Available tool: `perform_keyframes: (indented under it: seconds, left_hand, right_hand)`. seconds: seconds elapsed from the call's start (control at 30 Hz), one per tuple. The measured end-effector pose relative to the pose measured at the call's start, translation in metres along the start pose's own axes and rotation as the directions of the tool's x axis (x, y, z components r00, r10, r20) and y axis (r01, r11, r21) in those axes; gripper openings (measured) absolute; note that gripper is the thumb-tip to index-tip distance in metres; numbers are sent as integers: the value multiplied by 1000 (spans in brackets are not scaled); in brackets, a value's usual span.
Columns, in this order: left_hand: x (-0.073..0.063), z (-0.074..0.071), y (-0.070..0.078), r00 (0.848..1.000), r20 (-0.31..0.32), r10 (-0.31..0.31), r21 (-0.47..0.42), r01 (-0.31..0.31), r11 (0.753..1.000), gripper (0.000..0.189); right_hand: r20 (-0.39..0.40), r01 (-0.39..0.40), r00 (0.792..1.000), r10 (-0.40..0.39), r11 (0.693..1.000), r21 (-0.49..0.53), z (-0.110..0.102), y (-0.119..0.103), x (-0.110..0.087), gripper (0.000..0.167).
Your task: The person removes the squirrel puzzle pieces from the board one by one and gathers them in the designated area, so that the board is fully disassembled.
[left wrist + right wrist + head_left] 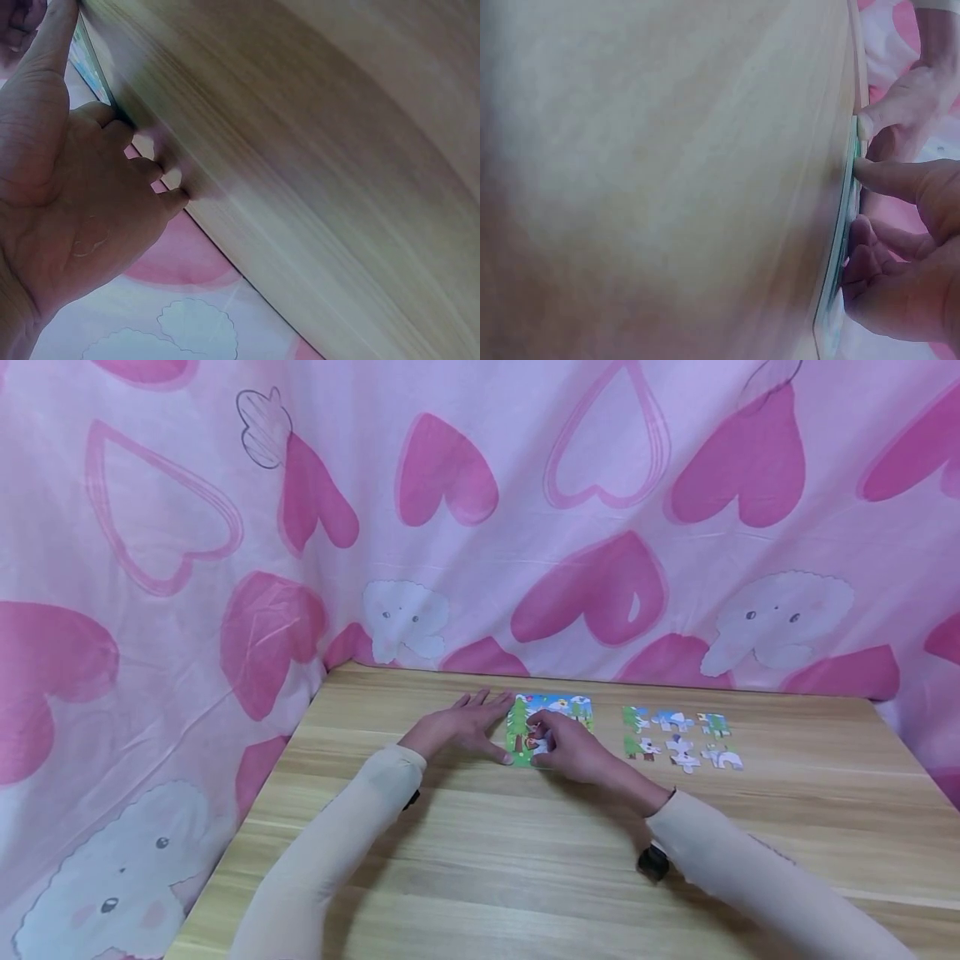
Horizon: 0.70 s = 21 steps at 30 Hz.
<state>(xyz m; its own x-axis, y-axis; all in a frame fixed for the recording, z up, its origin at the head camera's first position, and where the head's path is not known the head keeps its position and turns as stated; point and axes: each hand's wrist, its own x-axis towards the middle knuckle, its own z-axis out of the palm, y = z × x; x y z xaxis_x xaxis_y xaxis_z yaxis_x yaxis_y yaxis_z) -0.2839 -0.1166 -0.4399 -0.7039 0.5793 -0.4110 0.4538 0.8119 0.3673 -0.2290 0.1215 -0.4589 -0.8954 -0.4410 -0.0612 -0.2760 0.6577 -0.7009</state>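
Note:
A colourful jigsaw puzzle board point(519, 718) with trees, blue sky and green ground lies flat on the wooden table. My left hand point(468, 727) rests at its left edge, fingers spread, with the thumb by the near left corner. Over the board's middle, my right hand point(573, 747) has curled fingers and holds a puzzle piece point(532, 742) between thumb and fingers, low against the board. Part of that piece and the board's right side are hidden by the hand. In the right wrist view, the right thumb point(889, 178) touches the board's near edge point(840, 217).
Right of the board, several loose puzzle pieces point(681, 752) lie in two rows. The wooden table point(480, 860) ends at the back against a pink curtain point(465, 552) with hearts, which also hangs along the left side.

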Motion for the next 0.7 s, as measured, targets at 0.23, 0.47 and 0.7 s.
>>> perform_keyframes:
  seconds: [0.23,0.47,0.7]
  left_hand:
    - [0,0,2,1000,-9,-5,5,5,1000,120]
    - [-1,0,1,1000,-6,-12,-1,12,1000,119]
    - [-1,0,1,1000,-9,1,5,-1,1000,119]
  right_hand:
    - [-1,19,1000,-19,999,32,-1,3,0,55]
    - [-9,62,998,-62,998,3,0,3,2,58]
    - [-33,90,995,-91,996,-16,0,1,2,55]
